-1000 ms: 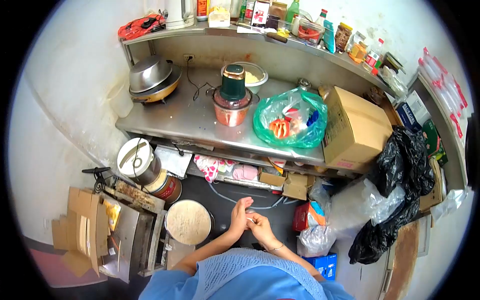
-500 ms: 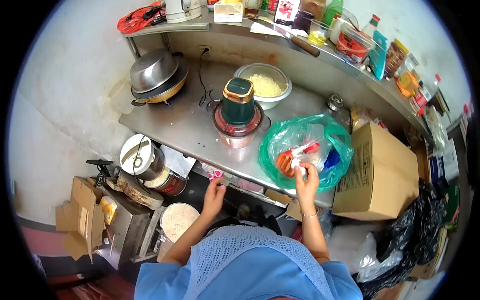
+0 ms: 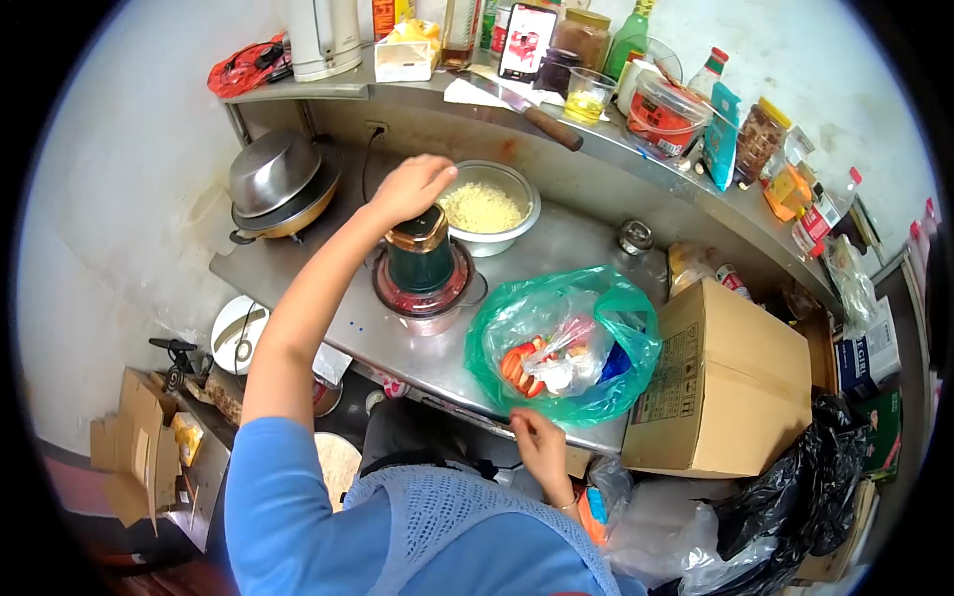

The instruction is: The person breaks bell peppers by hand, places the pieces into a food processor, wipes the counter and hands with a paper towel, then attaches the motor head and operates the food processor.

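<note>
My left hand [image 3: 412,187] reaches over the dark green top of an electric food chopper [image 3: 422,266], its fingers stretched out. Whether the palm presses on the top, I cannot tell. Reddish contents show through the chopper's clear bowl. Just in front of a green plastic bag [image 3: 489,350], near the counter's front edge, is my right hand [image 3: 540,444]; its fingers are loosely bent and nothing shows in them. The green bag lies spread out, with red-orange pieces [image 3: 522,370] and crumpled clear plastic [image 3: 566,372] inside.
Behind the chopper stands a bowl of pale chopped food [image 3: 482,209]. A large cardboard box [image 3: 750,382] is at the right. Above, a shelf holds jars, bottles, a phone [image 3: 528,42] and a wooden-handled knife [image 3: 552,127]. A metal bowl [image 3: 275,171] rests on a pan at the left.
My left hand has risen from below the counter edge to the chopper's top. My right hand has let go of a small white thing and drawn back from the bag. The view has shifted.
</note>
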The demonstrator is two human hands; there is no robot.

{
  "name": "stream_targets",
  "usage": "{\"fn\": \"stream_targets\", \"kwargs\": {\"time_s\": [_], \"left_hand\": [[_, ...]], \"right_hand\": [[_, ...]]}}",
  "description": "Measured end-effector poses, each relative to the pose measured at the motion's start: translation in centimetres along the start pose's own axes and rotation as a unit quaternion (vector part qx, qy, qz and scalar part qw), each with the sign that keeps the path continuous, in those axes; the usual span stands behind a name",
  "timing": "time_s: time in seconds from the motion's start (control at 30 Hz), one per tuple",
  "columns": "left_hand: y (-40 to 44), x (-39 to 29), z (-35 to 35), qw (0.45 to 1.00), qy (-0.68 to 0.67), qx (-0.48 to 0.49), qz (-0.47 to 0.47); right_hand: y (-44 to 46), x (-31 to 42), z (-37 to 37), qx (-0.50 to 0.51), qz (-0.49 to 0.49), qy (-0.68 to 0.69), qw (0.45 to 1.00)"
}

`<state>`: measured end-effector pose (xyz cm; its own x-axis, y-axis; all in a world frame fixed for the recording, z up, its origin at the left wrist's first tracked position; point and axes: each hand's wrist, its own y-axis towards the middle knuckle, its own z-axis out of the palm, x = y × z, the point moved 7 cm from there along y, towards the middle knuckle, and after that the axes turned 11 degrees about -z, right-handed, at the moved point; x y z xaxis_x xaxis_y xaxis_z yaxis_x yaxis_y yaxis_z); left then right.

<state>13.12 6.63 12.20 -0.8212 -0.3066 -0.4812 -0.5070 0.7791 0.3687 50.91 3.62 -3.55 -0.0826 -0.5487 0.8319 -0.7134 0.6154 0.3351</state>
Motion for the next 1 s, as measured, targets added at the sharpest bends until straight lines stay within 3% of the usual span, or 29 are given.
{"fn": "stream_targets", "kwargs": {"time_s": [0.07, 0.13, 0.3, 0.47, 0.53, 0.73, 0.8, 1.0], "left_hand": [[1.5, 1.7, 3.7, 0.986, 0.069, 0.136, -0.071], [1.0, 1.9, 4.9, 0.968, 0.106, 0.194, -0.121], [0.5, 1.0, 4.4, 0.970, 0.175, 0.146, -0.085], [0.4, 1.6, 4.5, 0.972, 0.160, 0.144, -0.091], [0.5, 1.6, 4.6, 0.976, 0.141, 0.138, -0.090], [0.2, 1.4, 3.6, 0.983, 0.124, 0.095, -0.092], [0.2, 1.7, 3.6, 0.982, 0.129, 0.089, -0.103], [0.3, 1.8, 3.4, 0.988, 0.099, 0.076, -0.090]], "right_hand": [[-0.6, 0.3, 0.3, 0.012, 0.005, 0.000, 1.000], [-0.9, 0.0, 0.8, 0.028, 0.051, 0.036, 0.998], [0.4, -0.9, 2.7, 0.041, 0.049, 0.038, 0.997], [5.7, 1.4, 4.1, 0.070, 0.016, 0.028, 0.997], [8.0, 2.1, 4.3, 0.048, -0.049, 0.019, 0.997], [16.0, 5.8, 5.1, 0.031, -0.084, 0.047, 0.995], [17.8, 7.1, 5.4, 0.000, -0.144, 0.041, 0.989], [19.8, 6.1, 7.3, -0.025, -0.093, 0.104, 0.990]]}}
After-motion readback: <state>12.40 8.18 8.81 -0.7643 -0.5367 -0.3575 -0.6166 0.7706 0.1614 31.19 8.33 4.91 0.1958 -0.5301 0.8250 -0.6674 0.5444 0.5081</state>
